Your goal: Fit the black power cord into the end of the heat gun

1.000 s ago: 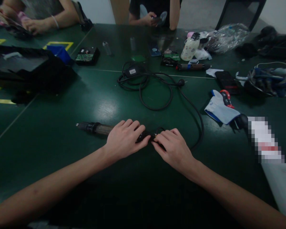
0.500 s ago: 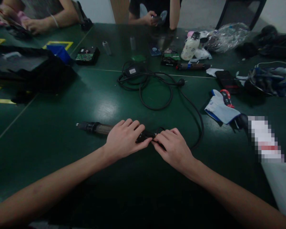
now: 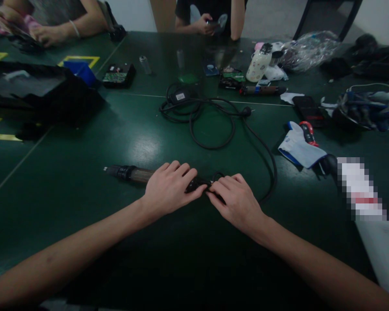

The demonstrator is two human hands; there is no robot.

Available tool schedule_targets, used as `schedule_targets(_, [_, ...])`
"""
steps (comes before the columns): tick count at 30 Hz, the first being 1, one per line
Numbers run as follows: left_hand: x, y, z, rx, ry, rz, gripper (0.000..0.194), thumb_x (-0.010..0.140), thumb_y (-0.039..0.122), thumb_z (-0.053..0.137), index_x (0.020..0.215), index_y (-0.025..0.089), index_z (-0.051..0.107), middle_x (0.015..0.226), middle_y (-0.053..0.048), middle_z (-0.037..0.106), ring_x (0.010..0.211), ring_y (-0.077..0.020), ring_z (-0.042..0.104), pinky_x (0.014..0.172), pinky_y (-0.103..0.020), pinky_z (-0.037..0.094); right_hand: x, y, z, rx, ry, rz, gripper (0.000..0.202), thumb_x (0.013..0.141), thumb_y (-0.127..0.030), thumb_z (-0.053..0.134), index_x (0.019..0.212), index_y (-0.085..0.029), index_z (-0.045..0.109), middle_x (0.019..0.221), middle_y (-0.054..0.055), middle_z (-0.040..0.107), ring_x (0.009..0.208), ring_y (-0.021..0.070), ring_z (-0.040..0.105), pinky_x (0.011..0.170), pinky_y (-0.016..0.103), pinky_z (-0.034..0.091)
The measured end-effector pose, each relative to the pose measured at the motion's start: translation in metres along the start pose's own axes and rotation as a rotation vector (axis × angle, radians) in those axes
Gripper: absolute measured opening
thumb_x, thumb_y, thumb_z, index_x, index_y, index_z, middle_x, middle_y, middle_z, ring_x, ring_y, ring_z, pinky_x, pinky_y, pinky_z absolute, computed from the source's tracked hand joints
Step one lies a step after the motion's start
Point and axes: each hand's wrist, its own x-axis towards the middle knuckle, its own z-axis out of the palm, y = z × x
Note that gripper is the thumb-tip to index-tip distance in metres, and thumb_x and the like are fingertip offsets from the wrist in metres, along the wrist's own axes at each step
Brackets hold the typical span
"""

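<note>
A corded electric screwdriver (image 3: 139, 175) lies on the green table with its tip toward the left. My left hand (image 3: 170, 188) is wrapped over its body from above, thumb and fingertips near its rear end. Close beside it, my right hand (image 3: 236, 201) pinches the black cable (image 3: 274, 172) where it meets the tool. The fingertips of both hands nearly touch, and the exact joint between tool and cable is mostly covered. From there the cable runs right and curls back to a black power adapter (image 3: 183, 96).
A plug (image 3: 246, 111) lies by the cable coils. To the right are a white-and-blue glove (image 3: 300, 149) and a dark phone-like slab (image 3: 309, 111). Farther back stand a patterned bottle (image 3: 258, 65) and another screwdriver (image 3: 262, 90). A black bin (image 3: 29, 93) is left; two people sit opposite.
My hands stay nearly still on the screwdriver and its cable. At the far left, the other person's hands have shifted slightly with the item they hold.
</note>
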Motion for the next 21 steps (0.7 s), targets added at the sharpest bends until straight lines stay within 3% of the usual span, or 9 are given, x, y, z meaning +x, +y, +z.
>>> schedule_targets(5, [0.0007, 0.0008, -0.0003, 0.005, 0.000, 0.002, 0.027, 0.099, 0.044, 0.050, 0.096, 0.022, 0.065, 0.089, -0.006, 0.065, 0.087, -0.0253, 0.057, 0.075, -0.040, 0.044, 0.0002, 0.0001, -0.0007, 0.003, 0.006, -0.006, 0.016, 0.103, -0.025, 0.054, 0.097, -0.019, 0.067, 0.097, 0.007, 0.070, 0.089, 0.0211, 0.060, 0.085, 0.037, 0.037])
schedule_targets(11, [0.0006, 0.0002, -0.0013, 0.003, -0.017, 0.006, 0.041, 0.098, 0.060, 0.050, 0.094, 0.021, 0.063, 0.090, -0.006, 0.064, 0.088, -0.0262, 0.058, 0.076, -0.041, 0.044, 0.0000, 0.0025, 0.0021, -0.006, -0.002, -0.002, 0.016, 0.104, -0.026, 0.054, 0.095, -0.019, 0.066, 0.096, 0.006, 0.069, 0.088, 0.0207, 0.059, 0.086, 0.038, 0.036])
schedule_targets(17, [0.0008, -0.0006, -0.0013, 0.011, -0.025, 0.016, 0.028, 0.101, 0.044, 0.047, 0.098, 0.021, 0.064, 0.090, -0.006, 0.064, 0.088, -0.0252, 0.057, 0.076, -0.040, 0.043, 0.0002, 0.0019, 0.0022, 0.006, 0.004, 0.001, 0.016, 0.104, -0.027, 0.054, 0.098, -0.019, 0.066, 0.097, 0.006, 0.069, 0.090, 0.0206, 0.060, 0.086, 0.037, 0.036])
schedule_targets(21, [0.0005, -0.0006, -0.0007, 0.003, -0.021, 0.015, 0.035, 0.100, 0.052, 0.049, 0.097, 0.021, 0.063, 0.091, -0.006, 0.064, 0.088, -0.0259, 0.057, 0.076, -0.041, 0.043, -0.0002, 0.0010, 0.0018, 0.012, 0.002, 0.001, 0.015, 0.104, -0.026, 0.054, 0.097, -0.019, 0.066, 0.098, 0.006, 0.070, 0.089, 0.0207, 0.060, 0.086, 0.037, 0.036])
